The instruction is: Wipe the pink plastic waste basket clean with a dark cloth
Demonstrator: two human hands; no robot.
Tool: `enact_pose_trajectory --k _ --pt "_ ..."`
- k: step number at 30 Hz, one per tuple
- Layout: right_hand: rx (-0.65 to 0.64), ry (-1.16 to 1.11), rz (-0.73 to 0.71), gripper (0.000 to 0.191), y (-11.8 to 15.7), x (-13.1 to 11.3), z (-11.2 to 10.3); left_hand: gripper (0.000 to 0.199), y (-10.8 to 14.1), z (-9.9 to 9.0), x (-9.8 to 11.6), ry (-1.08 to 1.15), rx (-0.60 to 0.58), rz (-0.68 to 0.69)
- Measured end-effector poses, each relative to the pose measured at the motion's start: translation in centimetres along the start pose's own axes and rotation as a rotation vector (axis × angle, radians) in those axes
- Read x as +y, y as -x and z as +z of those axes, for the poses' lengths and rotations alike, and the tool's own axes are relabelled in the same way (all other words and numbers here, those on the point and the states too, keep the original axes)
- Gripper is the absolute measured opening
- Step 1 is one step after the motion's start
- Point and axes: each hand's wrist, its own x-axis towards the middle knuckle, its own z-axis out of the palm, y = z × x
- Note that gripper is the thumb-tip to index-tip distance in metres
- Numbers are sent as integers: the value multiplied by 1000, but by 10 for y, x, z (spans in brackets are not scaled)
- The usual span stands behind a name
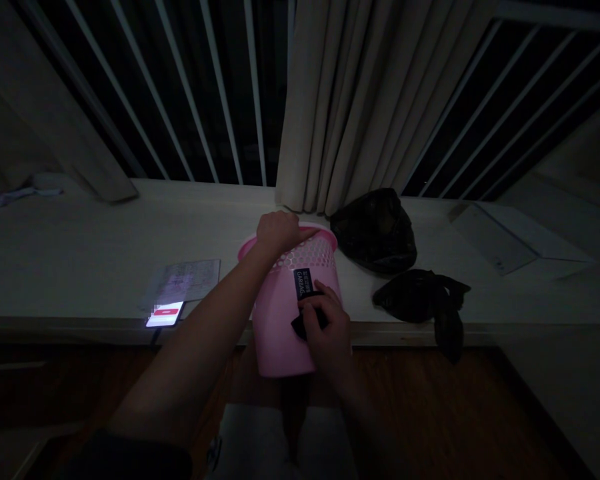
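Observation:
A pink plastic garbage bin [280, 327] is tilted at the edge of the white ledge, its upper band pierced with a honeycomb pattern. My left hand [279, 230] is closed over the bin's rim. On the bin's front is a dark label [303, 283] with the word "GARBAGE". Just below it, my right hand [329, 325] pinches a black cloth-like piece [300, 327] against the bin wall. Dim light hides that piece's exact kind. The bin's inside is mostly hidden.
Two black plastic bags, a larger one [377, 230] and a smaller one [407, 298], lie right of the bin. A lit phone [164, 313] and papers [193, 280] rest left on the ledge [80, 260]. A white box [520, 237] stands far right. Curtains [330, 100] hang behind.

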Motion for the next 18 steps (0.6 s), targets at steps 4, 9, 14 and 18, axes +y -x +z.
enact_pose_trajectory --k 4,9,14,18 --pt "-4 83 -101 19 0 1 -3 90 0 -1 2 -10 11 -2" --pt "-58 250 -205 18 9 6 -10 90 -1 -1 4 -8 2 -2" --pt "-100 290 -188 27 19 8 -17 90 -3 0 4 -28 10 15" --pt "-225 261 -237 26 22 9 -25 90 -3 0 2 -31 3 -3"
